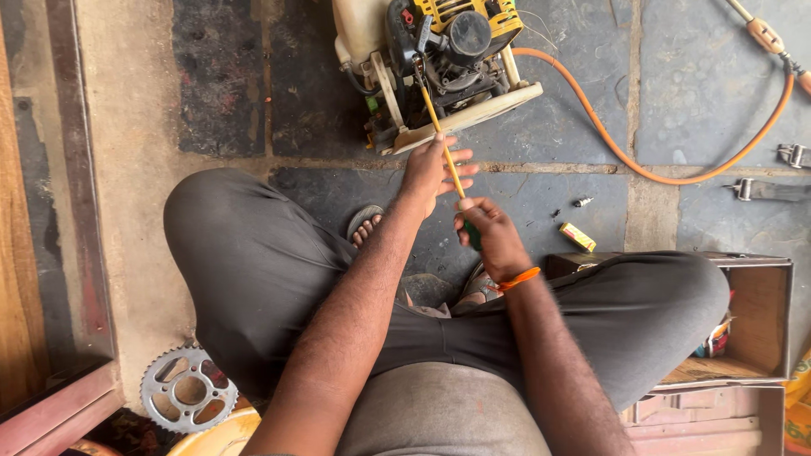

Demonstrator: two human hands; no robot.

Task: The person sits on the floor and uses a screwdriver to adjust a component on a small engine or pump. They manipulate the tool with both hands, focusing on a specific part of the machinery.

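I sit on the stone floor with a small engine unit [439,59] in front of my knees. My right hand [488,236] is closed around the green handle of a long screwdriver [443,152]. Its yellow shaft runs up and left into the engine's body. My left hand [431,173] rests against the middle of the shaft, fingers spread, steadying it. An orange band sits on my right wrist.
An orange hose [693,173] curves from the engine to the right. A small yellow box [578,237] and a spark plug [582,202] lie on the floor. An open wooden box [752,321] stands at my right knee; a sprocket [187,390] lies lower left.
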